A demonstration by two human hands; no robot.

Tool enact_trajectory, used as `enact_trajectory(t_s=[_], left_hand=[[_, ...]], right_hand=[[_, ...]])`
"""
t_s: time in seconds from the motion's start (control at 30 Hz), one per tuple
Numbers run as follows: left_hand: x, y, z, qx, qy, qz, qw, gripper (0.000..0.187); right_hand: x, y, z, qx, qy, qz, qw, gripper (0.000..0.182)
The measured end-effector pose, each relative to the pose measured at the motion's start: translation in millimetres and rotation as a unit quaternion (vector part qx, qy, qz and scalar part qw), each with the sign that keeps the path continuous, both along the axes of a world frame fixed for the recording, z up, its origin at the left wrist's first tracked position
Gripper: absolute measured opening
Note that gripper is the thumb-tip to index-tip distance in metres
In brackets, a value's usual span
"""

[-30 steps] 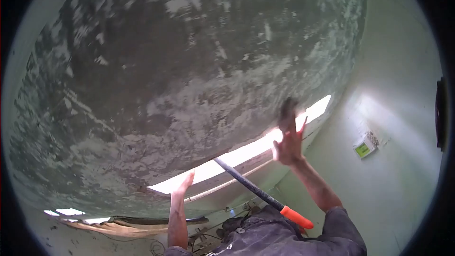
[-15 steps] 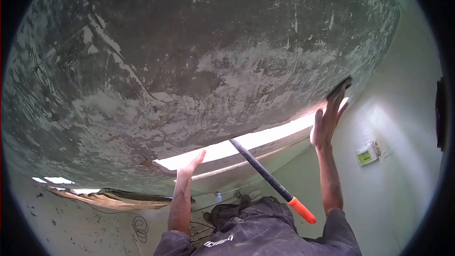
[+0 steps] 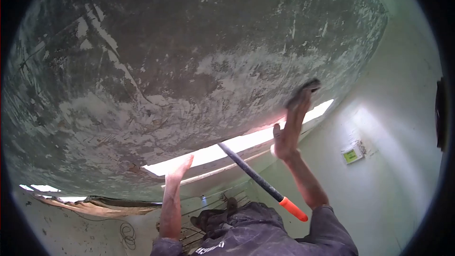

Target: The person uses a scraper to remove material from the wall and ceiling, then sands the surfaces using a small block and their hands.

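Observation:
My right hand (image 3: 287, 137) is raised with its fingers stretched upward, pressing a dark flat pad (image 3: 303, 92) against a mottled grey and white surface (image 3: 189, 57). The pad is blurred by motion, and its exact kind does not show. Lower on the other side, my left hand (image 3: 178, 168) rests at the lower edge of that surface, in front of a bright strip-shaped opening (image 3: 227, 148). It holds nothing visible; one digit points up, while glare washes out the other fingers. Between my arms slants a dark pole (image 3: 253, 174) with an orange end (image 3: 294, 209), its upper end at the opening.
A pale green wall (image 3: 379, 185) on the right carries a small white box with a green panel (image 3: 352, 154). Brown crumpled sheeting (image 3: 99, 207) hangs at the lower left, above a coil of thin wire (image 3: 127, 234). A dark object (image 3: 441, 114) shows at the far right edge.
My right hand and the dark pad have moved left along the mottled surface. The whole view has shifted slightly; my left hand keeps its place at the edge of the opening.

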State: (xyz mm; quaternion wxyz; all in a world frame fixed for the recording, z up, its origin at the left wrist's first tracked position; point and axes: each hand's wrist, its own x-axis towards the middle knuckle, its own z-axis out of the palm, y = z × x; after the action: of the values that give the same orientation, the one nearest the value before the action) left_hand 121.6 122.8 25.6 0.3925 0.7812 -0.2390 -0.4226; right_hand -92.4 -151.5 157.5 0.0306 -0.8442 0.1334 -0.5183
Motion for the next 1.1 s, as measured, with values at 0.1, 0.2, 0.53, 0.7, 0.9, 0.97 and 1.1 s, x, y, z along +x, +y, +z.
enact_trajectory(t_s=[0.1,0.2,0.53,0.7,0.9,0.97,1.1], left_hand=[[4,4,-26,0.017,-0.106,-0.002,0.994,0.053],[-5,1,-24,-0.041,-0.204,0.059,0.976,0.042],[-5,5,-21,-0.078,-0.153,0.071,0.983,0.039],[-1,0,-20,0.038,-0.212,0.017,0.976,0.049],[2,-1,-30,-0.012,-0.192,0.058,0.98,0.044],[-3,1,-29,-0.059,-0.259,0.026,0.964,0.035],[-10,-4,-13,-0.166,-0.255,0.026,0.952,0.035]], right_hand=[[-9,10,-32,-0.047,0.132,0.02,0.99,0.077],[-43,-18,-36,0.005,0.205,-0.084,0.975,0.077],[-35,-7,-48,0.0,0.145,-0.034,0.989,0.079],[-30,-29,9,0.047,0.036,-0.044,0.997,0.078],[-28,-7,-44,-0.01,0.157,0.017,0.987,0.079],[-51,-39,-64,-0.039,0.204,-0.034,0.978,0.082],[-33,-47,-2,0.033,0.019,-0.036,0.999,0.077]])
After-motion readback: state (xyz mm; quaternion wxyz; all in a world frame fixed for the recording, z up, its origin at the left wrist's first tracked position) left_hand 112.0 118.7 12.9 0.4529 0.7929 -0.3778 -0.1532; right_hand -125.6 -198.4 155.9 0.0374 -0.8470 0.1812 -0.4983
